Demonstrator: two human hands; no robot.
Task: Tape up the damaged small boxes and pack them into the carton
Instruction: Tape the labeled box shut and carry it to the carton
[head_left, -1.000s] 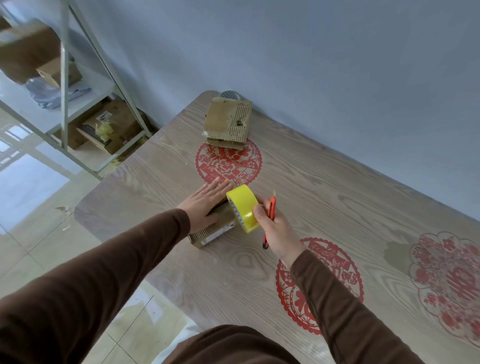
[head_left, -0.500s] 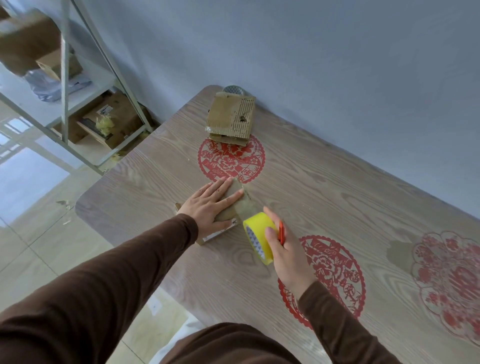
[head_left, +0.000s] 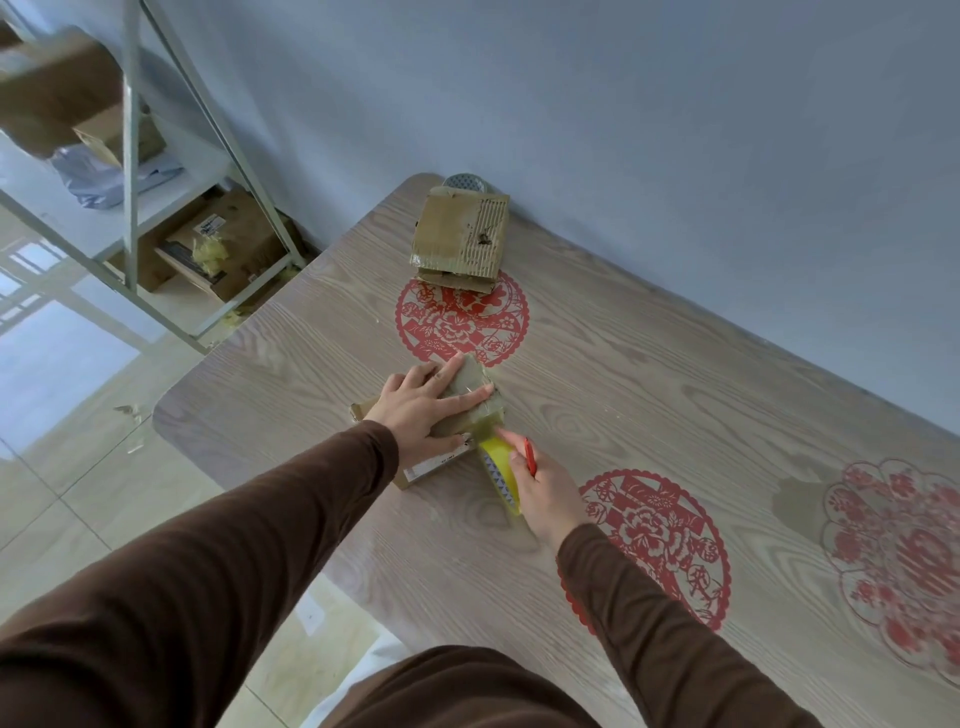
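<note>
Small box (head_left: 470, 387), battered brown cardboard, glossy tape across top.

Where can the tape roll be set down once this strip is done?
Bare wood lies between the small box and the torn box by the wall, and right of the right hand toward the wall. It is crowded around the left hand and tape roll.

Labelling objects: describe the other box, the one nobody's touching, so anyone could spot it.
On the wood-grain table, look to the far corner by the grey wall. The battered cardboard box sits there, just beyond a red paper-cut decal. Unlike the small box under the left hand, it lies untouched.
</note>
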